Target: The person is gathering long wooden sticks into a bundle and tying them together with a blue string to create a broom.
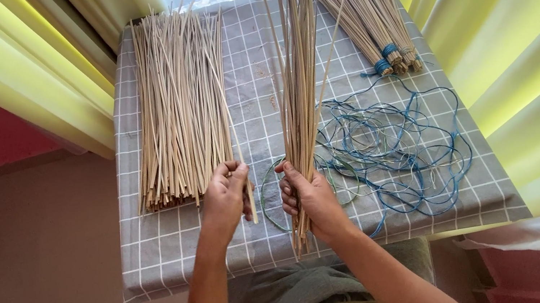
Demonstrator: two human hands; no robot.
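Pale straw-tan in the thin dry stick bundle (297, 107) inside the right grip (309, 200). Same pale tan in the single thin stick (236, 142) pinched by the left grip (225, 195), and in the loose flat heap of sticks (177, 101) just left of it. Grey with a white grid pattern across the cloth-covered bench (169, 245). Blue and green through the tangled thin cord (400, 144) right of the right grip. Blue binding on the tied stick bundles (373, 24) beyond. Yellow-green on the curtains (519, 22) at both sides.
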